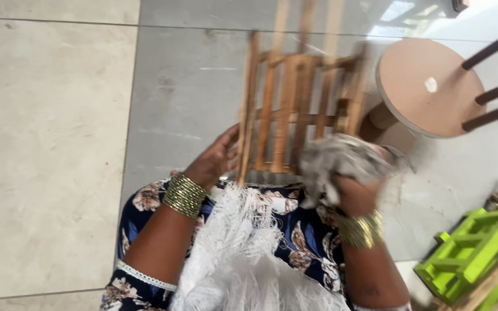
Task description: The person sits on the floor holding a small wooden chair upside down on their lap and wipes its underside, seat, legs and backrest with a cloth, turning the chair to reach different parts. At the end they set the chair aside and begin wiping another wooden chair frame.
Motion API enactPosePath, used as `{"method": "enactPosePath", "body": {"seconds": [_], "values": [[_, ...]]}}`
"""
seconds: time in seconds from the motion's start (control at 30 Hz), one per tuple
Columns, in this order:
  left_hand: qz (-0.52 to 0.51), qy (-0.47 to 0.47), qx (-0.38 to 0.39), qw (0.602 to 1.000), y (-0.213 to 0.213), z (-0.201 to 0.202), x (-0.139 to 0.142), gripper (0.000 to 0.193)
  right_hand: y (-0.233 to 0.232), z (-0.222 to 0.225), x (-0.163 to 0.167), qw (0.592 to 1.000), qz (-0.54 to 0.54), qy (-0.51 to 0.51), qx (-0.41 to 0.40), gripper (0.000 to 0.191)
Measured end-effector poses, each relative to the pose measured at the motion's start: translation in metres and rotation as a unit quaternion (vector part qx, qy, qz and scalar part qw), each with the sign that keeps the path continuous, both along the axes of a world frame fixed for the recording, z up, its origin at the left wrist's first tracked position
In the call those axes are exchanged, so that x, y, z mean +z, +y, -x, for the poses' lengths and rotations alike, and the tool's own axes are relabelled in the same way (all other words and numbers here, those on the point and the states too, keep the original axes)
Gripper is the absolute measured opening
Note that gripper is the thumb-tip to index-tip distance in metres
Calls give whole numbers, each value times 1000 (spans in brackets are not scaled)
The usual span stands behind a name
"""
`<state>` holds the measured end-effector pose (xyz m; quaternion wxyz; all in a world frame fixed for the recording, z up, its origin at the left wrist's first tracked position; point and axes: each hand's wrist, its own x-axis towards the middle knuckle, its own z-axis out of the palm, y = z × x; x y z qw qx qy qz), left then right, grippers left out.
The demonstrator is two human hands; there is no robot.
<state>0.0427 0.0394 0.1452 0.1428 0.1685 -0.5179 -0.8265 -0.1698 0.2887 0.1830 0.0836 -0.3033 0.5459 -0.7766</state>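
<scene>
We are gripping a slatted brown wooden frame (295,98) with our left hand (214,161); our right hand (355,193) is clutching a crumpled grey cloth (341,161) against it.

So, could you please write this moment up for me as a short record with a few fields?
Setting: pale tiled floor, seen from above
Left hand: left hand steadies the left side rail of a small slatted brown wooden frame
Right hand: right hand presses a crumpled grey cloth to the frame's lower right
Lap: fringed white fabric over a dark floral garment
Nearby: round tan-seated stool with dark legs on its side; bright green slatted wooden frame at right
Blur: motion blur hides fine detail
</scene>
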Motion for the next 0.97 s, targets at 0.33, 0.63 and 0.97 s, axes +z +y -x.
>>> {"method": "enactPosePath", "body": {"seconds": [0.33,0.63,0.97], "values": [[101,-174,156,967,6,30,-45,87,-68,29,-95,981,-157,-87,70,64],[85,-74,198,974,-17,57,-110,84,-96,45,-129,976,-194,-20,99,65],[95,-137,252,953,5,44,-33,72,-93,18,-107,948,-285,108,88,62]]}}
